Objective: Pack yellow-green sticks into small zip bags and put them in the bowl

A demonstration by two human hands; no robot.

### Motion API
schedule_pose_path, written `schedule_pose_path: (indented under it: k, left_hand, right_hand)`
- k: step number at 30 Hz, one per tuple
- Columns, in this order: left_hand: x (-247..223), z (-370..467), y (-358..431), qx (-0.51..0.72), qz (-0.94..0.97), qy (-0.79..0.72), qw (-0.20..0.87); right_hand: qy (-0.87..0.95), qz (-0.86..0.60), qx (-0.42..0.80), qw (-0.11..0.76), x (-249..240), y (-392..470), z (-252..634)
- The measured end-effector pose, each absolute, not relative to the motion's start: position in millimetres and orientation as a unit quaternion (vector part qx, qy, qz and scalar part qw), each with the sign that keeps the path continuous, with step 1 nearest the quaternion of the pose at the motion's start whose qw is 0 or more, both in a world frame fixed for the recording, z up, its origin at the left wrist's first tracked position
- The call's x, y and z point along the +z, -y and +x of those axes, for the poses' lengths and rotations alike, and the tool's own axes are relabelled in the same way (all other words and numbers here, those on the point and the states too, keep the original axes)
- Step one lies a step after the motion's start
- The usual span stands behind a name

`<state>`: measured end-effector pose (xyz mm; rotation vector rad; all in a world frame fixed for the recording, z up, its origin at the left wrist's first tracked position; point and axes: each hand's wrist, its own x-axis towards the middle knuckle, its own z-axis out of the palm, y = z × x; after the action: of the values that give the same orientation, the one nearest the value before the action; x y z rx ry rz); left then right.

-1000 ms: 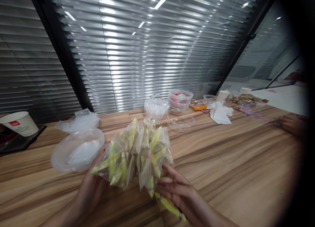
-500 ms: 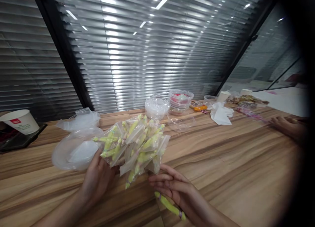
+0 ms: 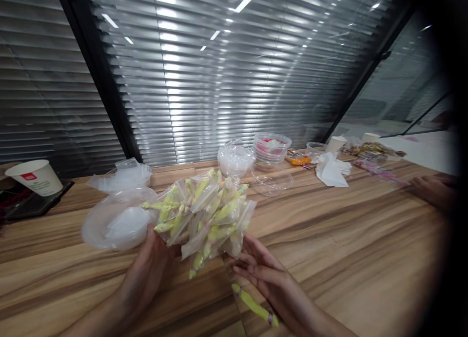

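A loose pile of small clear bags (image 3: 204, 215) with slim yellow-green sticks inside is between my two hands over the table. My left hand (image 3: 157, 251) grips the pile's left side, thumb up beside it and fingers hidden underneath. At the lower right edge, my right hand (image 3: 263, 266) holds the pile from below with bent fingers, its fingertips partly hidden. A single yellow-green stick (image 3: 254, 305) with purple bands near its ends lies beneath my right hand. Left of the pile, a clear plastic bowl (image 3: 93, 225) holds a white piece.
Clear plastic sheets (image 3: 124, 176) and a paper cup (image 3: 36, 176) on a dark tray are at left. Toward the window stand a wrapped white bundle (image 3: 236, 159), stacked tubs (image 3: 271, 149), a clear lid (image 3: 272, 181) and crumpled tissue (image 3: 332, 168). Another person's hand (image 3: 433, 188) is at far right.
The whole view has shifted slightly to the right. My right hand has turned a little and its fingers sit closer under the bags; the pile keeps nearly the same place.
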<state>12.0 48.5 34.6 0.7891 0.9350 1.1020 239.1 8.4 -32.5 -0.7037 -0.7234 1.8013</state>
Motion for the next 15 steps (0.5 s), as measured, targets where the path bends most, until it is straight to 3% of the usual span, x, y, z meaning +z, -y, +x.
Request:
schedule_pose_path:
  k: [15]
  left_hand:
    - [37.7,22.5,-47.6,0.492,0.32,-0.467,0.662]
  right_hand:
    - [0.307,-0.283,0.775,0.474,-36.4,-9.1,231.0]
